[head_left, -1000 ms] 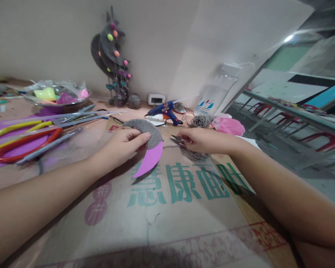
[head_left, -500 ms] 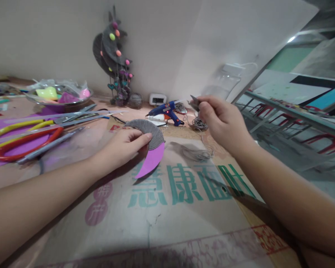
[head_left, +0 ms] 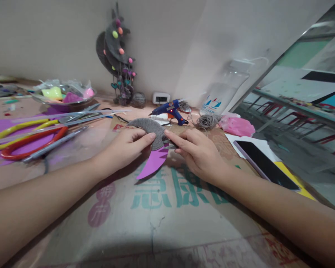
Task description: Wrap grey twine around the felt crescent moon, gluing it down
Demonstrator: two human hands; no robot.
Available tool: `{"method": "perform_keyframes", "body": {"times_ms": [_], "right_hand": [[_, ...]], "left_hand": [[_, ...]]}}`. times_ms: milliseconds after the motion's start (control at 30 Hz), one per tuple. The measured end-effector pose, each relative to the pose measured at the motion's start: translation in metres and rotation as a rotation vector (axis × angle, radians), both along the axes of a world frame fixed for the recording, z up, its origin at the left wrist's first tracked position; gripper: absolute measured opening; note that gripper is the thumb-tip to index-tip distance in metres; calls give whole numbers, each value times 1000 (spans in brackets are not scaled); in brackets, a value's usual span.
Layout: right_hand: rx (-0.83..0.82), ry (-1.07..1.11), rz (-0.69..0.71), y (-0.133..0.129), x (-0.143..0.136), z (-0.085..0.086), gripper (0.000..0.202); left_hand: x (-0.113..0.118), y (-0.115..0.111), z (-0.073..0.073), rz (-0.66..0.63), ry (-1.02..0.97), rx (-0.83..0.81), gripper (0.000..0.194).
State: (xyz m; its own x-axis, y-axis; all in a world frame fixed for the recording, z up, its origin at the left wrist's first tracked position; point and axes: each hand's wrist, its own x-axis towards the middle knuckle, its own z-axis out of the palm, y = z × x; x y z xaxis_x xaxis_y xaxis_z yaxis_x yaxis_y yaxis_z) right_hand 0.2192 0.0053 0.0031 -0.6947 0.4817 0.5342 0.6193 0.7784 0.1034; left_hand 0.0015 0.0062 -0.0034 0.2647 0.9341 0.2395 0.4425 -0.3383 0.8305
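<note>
A crescent-shaped purple card (head_left: 153,163) has grey yarn (head_left: 145,125) wound closely around its upper part, while its lower tip is bare. My left hand (head_left: 128,145) pinches the wound part between thumb and fingers. At the crescent's right edge is my right hand (head_left: 197,150), its fingers closed on a small dark grey bundle (head_left: 171,144) that looks like yarn. That bundle is partly hidden by the fingers and blurred. Beyond the crescent a blue glue gun (head_left: 170,108) lies with its red light on.
A printed cardboard sheet (head_left: 123,230) lies under my hands. To the left are red-handled scissors (head_left: 35,145) and a bowl (head_left: 64,106) of colourful bits. On the right are a phone (head_left: 265,163), a pink bag (head_left: 238,125), a yarn ball (head_left: 208,121) and a clear bottle (head_left: 222,93).
My right hand has come down and left from the raised position near the yarn to the crescent's edge. My left hand keeps its hold. The phone and pink bag now show.
</note>
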Motion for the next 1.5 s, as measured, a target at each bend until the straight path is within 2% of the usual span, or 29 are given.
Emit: {"method": "perform_keyframes", "body": {"times_ms": [267, 500, 700, 1100, 1500], "right_hand": [[-53, 56, 9, -8, -4, 1, 21], [79, -1, 20, -4, -4, 0, 17], [105, -4, 28, -2, -4, -3, 14], [161, 10, 115, 1, -5, -6, 13], [152, -20, 91, -1, -5, -6, 18]], "left_hand": [[-1, -1, 0, -2, 32, 10, 41], [0, -1, 0, -17, 37, 20, 41], [-1, -2, 1, -21, 38, 13, 41], [0, -1, 1, -52, 63, -2, 41], [0, -1, 1, -62, 54, -9, 42]]}}
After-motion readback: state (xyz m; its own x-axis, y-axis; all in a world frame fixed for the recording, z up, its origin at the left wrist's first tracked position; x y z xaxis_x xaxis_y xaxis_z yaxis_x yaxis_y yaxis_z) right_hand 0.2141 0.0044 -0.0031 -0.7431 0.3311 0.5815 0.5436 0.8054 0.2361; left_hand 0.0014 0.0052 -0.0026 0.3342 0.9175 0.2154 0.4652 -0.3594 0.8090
